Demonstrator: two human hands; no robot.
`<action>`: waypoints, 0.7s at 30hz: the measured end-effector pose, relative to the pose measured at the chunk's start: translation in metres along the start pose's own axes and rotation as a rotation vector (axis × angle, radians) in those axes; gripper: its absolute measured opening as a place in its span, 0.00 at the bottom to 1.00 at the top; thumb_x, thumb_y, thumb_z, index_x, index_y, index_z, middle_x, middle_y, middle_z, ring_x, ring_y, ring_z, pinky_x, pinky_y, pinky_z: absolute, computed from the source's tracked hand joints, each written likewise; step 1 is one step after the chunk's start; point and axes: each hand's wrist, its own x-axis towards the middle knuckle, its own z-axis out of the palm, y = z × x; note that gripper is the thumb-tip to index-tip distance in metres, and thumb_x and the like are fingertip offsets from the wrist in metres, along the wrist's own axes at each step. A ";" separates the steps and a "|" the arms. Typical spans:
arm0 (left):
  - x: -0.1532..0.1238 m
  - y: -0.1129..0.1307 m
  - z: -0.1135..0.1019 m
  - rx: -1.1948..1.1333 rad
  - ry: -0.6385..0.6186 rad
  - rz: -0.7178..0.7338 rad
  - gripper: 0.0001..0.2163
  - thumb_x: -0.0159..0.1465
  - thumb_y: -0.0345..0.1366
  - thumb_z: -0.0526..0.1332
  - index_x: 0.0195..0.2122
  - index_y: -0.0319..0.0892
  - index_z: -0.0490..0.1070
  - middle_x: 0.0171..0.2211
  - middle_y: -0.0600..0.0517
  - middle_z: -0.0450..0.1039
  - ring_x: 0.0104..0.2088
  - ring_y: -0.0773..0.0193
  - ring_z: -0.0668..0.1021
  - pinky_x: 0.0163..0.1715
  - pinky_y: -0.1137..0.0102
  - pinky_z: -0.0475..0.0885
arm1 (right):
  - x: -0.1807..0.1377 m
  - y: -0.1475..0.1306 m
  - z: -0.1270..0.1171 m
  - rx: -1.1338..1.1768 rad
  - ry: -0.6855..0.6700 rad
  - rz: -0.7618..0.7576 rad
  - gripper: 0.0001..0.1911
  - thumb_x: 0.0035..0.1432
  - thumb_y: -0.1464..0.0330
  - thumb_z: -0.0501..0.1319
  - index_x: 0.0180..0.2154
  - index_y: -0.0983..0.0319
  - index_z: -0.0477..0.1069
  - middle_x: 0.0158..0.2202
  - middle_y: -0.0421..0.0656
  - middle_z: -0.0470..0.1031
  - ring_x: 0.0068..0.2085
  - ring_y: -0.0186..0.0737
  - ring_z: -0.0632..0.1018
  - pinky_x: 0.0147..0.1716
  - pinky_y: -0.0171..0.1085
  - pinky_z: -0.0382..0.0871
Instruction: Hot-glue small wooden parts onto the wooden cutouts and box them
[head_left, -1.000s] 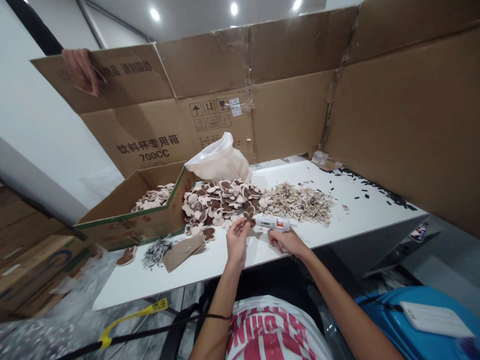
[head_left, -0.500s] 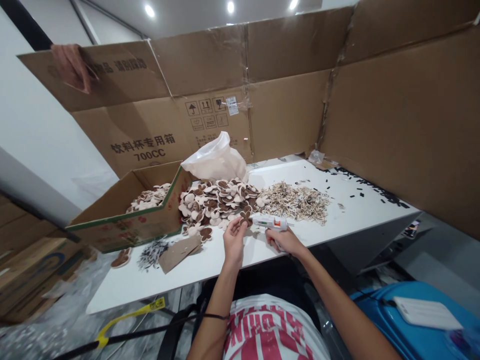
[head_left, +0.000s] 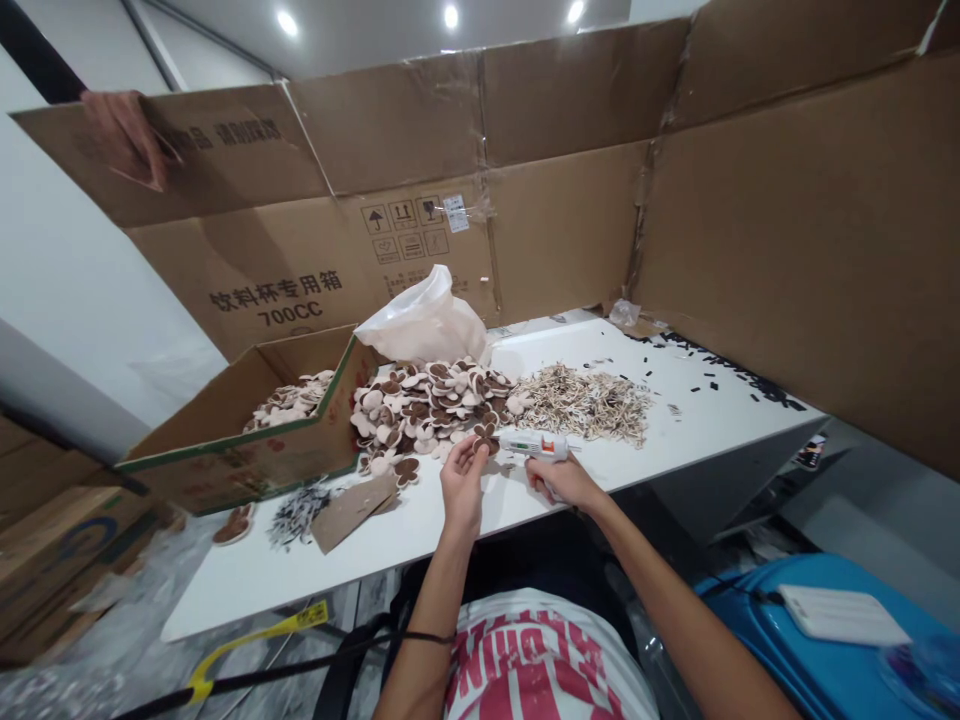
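Between the thumb and fingers of my left hand (head_left: pixel 463 482) is a brown flower-shaped felt patch (head_left: pixel 486 436) with a pale edge. My right hand (head_left: pixel 559 477) is wrapped round the handle of a white hot glue gun (head_left: pixel 534 444) with an orange part near its back. The gun points left, and its nozzle is at the patch; whether they touch I cannot tell. Just behind my hands lies a heap of brown and cream felt patches (head_left: pixel 420 405). Right of it is a pile of thin beige loops (head_left: pixel 589 402), perhaps elastic bands.
An open carton (head_left: pixel 240 470) with more patches stands at left, before a white plastic bag (head_left: pixel 427 320). Brown card (head_left: pixel 354 512) and dark scraps (head_left: pixel 296 515) lie near the front edge. Tall cardboard (head_left: pixel 570 220) walls the back and right. Another person's hand (head_left: pixel 131 135) rests over it.
The whole view has shifted slightly, so everything sits a little further left. My hands keep the same hold on the patch and the glue gun, with no clear movement between them.
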 end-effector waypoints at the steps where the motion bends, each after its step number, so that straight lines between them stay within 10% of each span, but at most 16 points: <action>1: 0.000 0.000 0.000 0.000 0.001 0.007 0.26 0.55 0.47 0.77 0.51 0.39 0.79 0.46 0.42 0.82 0.50 0.54 0.82 0.55 0.59 0.75 | 0.000 0.000 0.000 0.003 0.002 0.001 0.16 0.56 0.64 0.59 0.19 0.60 0.73 0.12 0.37 0.67 0.16 0.34 0.68 0.23 0.32 0.65; 21: 0.003 0.005 0.004 -0.040 0.068 0.053 0.25 0.54 0.45 0.78 0.49 0.41 0.78 0.48 0.43 0.81 0.51 0.54 0.82 0.55 0.60 0.76 | 0.004 -0.006 0.001 0.160 -0.022 -0.012 0.18 0.59 0.60 0.61 0.21 0.61 0.75 0.20 0.42 0.77 0.17 0.34 0.72 0.18 0.31 0.63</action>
